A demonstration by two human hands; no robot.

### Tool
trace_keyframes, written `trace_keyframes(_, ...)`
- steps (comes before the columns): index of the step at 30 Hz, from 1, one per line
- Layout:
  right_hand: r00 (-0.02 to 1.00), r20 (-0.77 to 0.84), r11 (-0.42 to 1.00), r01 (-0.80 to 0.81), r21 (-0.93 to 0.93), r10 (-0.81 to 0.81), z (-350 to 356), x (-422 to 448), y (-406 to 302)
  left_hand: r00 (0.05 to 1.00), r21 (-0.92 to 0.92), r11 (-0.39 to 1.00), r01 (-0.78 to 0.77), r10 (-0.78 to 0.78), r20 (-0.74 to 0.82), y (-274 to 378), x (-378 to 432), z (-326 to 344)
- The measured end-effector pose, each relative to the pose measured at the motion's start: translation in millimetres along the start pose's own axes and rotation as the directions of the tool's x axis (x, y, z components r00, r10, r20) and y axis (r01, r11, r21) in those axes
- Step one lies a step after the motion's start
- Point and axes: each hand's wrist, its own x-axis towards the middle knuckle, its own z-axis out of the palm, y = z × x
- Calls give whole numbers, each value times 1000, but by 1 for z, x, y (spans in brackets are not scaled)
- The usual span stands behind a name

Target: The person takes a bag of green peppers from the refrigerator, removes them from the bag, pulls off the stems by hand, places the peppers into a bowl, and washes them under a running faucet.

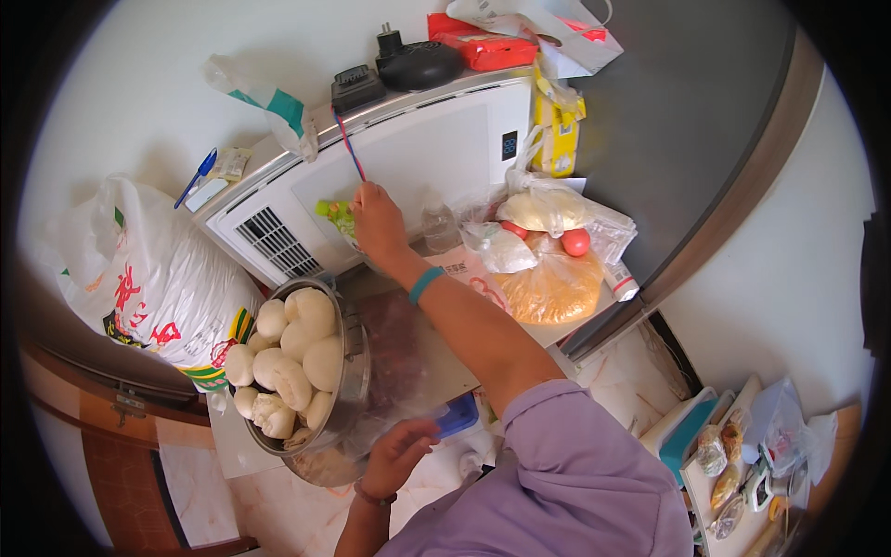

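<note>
My right hand (pixel 379 226), on the arm with a teal wristband, is closed around a green spouted pouch (pixel 339 217); fingers hide much of it. A red and blue cord (pixel 350 150) runs down to the same hand, where its lower end is lost from sight. Lower down, my left hand (pixel 398 456) is held with fingers apart and nothing in it. To its upper left stands a metal basin (pixel 339 411) heaped with pale round buns (pixel 306 331). Beside the basin lies a clear plastic bag with dark contents (pixel 390 341).
A large white printed sack (pixel 160 278) leans at left. Behind my right hand is a white panel appliance (pixel 411 150) with a charger (pixel 357 88) on top. Plastic-bagged food (pixel 550 289) and a clear bottle (pixel 438 226) crowd the right. A laden shelf (pixel 724 480) stands lower right.
</note>
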Motion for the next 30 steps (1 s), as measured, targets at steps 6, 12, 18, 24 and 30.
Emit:
trace_keyframes(6, 990, -137, 963, 67, 260, -32, -72, 3, -72, 994, -10, 993, -114, 114, 0, 15, 13, 0)
trace_keyframes(12, 991, 49, 953, -130, 273, 121, -195, -83, -154, 902, 25, 911, -412, 412, -128, 32, 29, 3)
trace_keyframes(18, 981, 141, 988, -121, -98, 134, -258, -204, -165, 806, -36, 973, -227, 208, 554, -12, 49, 41)
trace_keyframes(24, 921, -57, 900, -389, -197, 386, -317, -309, -218, 495, -7, 983, 182, -85, 864, -46, -12, 108)
trace_keyframes(30, 896, -352, 882, -378, -283, 271, -363, -405, -286, 202, 64, 985, -158, -31, 979, -70, -58, 181)
